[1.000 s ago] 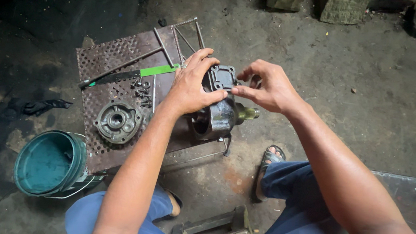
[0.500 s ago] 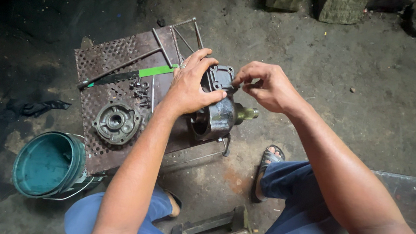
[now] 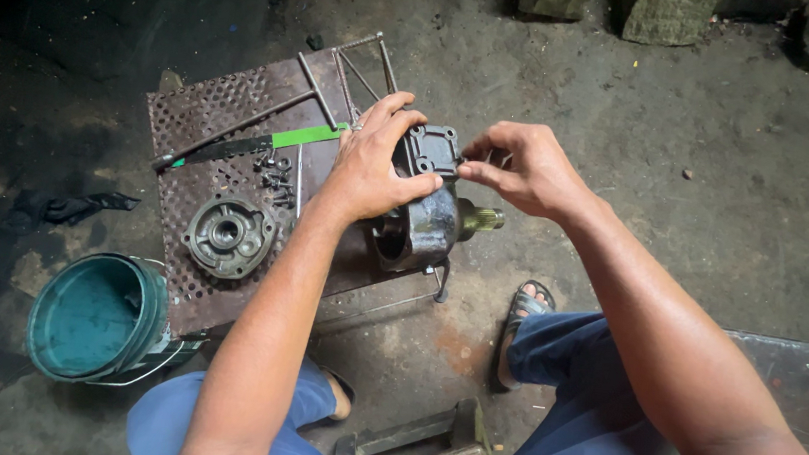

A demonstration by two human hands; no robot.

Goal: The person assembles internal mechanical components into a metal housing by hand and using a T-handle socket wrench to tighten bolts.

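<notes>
Left hand [image 3: 376, 166] clamped over the dark metal housing [image 3: 425, 215] on the perforated plate [image 3: 200, 112], right hand [image 3: 522, 169] just right of it pinching at the square cover [image 3: 431, 150], housing's long axis lying left-right, splined shaft [image 3: 481, 219] pointing right, both hands touching.

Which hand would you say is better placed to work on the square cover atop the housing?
Probably the right hand: its fingertips pinch at the square cover, while the left hand grips the housing.
</notes>
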